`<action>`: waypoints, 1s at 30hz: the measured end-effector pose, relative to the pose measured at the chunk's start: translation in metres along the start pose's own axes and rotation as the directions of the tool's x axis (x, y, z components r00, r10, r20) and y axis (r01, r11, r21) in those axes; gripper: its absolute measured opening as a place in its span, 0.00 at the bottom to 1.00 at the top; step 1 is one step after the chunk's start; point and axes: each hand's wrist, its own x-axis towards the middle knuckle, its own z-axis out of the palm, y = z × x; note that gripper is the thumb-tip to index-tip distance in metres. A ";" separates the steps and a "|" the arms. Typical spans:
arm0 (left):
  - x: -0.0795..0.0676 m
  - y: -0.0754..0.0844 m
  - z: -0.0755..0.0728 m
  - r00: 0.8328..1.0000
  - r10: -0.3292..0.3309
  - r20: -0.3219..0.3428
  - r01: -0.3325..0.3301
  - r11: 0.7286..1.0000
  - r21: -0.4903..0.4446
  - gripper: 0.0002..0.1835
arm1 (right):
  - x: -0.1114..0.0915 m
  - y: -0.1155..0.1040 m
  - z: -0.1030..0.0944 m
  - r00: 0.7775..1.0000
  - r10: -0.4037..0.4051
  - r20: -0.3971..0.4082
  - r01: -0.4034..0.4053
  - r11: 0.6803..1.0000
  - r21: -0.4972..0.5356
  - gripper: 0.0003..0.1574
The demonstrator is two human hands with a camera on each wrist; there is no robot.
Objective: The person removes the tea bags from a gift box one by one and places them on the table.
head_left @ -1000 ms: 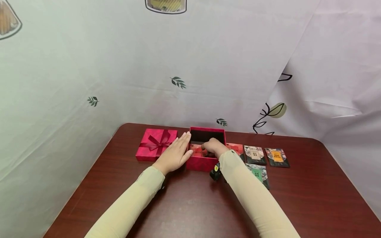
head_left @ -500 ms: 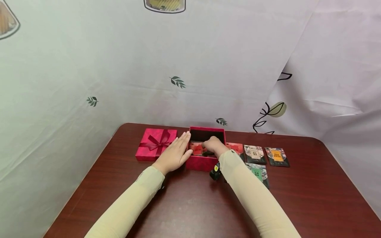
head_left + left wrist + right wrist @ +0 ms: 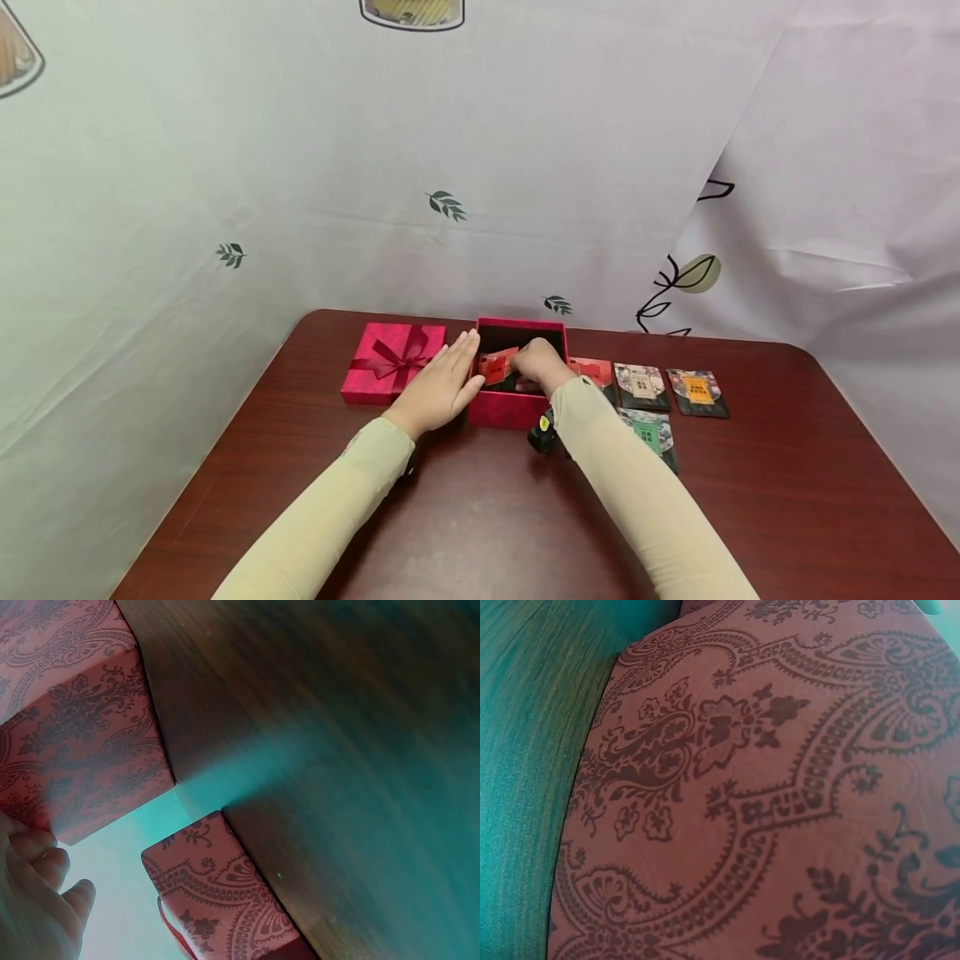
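A red-and-black packet (image 3: pixel 498 367) stands tilted inside the pink-red gift box (image 3: pixel 510 411), its right edge raised. My right hand (image 3: pixel 537 363) reaches into the box from the front and pinches the packet's right side; its fingertips are partly hidden. In the right wrist view the box's patterned outer wall (image 3: pixel 727 787) fills most of the picture, and the hand is out of sight. My left hand (image 3: pixel 438 390) lies with straight fingers along the box's left rim. The left wrist view has its fingers (image 3: pixel 49 862) touching the box wall (image 3: pixel 90 742).
Left of the box sits its lid (image 3: pixel 382 379) with a dark red ribbon bow. To the right lie a red packet (image 3: pixel 592 372), a cream packet (image 3: pixel 642 388), an orange-labelled packet (image 3: pixel 698 392) and a green packet (image 3: pixel 651 435). A white printed cloth (image 3: pixel 480 167) hangs behind the brown table (image 3: pixel 480 517).
The red packet in the box has gone from lying flat to tilted, its right side lifted by my right hand, which has risen slightly. The left hand stays at the box's rim.
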 end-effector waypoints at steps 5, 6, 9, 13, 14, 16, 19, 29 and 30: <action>0.000 -0.001 0.000 1.000 -0.018 0.012 0.018 1.000 0.004 0.37 | -0.001 -0.002 0.001 0.999 -0.041 0.004 0.041 0.999 -0.008 0.27; 0.000 -0.001 0.000 1.000 -0.019 0.013 0.019 1.000 0.003 0.37 | -0.001 -0.002 0.001 0.999 -0.051 0.000 0.051 0.999 -0.015 0.25; 0.000 -0.001 0.000 1.000 -0.015 0.011 0.015 1.000 -0.009 0.37 | -0.001 -0.001 0.001 0.997 -0.072 -0.013 0.072 0.997 -0.027 0.16; 0.000 0.000 0.000 1.000 -0.006 0.007 0.006 1.000 -0.010 0.37 | -0.002 -0.002 0.000 0.995 -0.096 -0.024 0.096 0.995 -0.032 0.11; 0.000 -0.001 0.000 1.000 -0.005 0.008 0.005 1.000 -0.007 0.37 | -0.002 -0.002 -0.001 0.994 -0.105 -0.031 0.104 0.994 -0.044 0.12; 0.000 -0.001 0.000 1.000 -0.007 0.012 0.007 1.000 -0.002 0.37 | -0.003 -0.003 -0.002 0.990 -0.132 -0.053 0.127 0.989 -0.081 0.13; 0.000 -0.001 0.001 1.000 -0.010 0.013 0.010 1.000 0.001 0.37 | -0.005 -0.005 -0.003 0.982 -0.168 -0.089 0.156 0.980 -0.127 0.14; 0.001 -0.001 0.002 1.000 -0.003 0.002 0.003 1.000 0.001 0.38 | -0.022 -0.008 -0.009 0.970 -0.209 -0.127 0.202 0.977 -0.064 0.18; 0.001 -0.001 0.002 1.000 -0.008 0.009 0.008 1.000 0.006 0.38 | -0.024 -0.007 -0.010 0.966 -0.220 -0.135 0.214 0.975 -0.056 0.19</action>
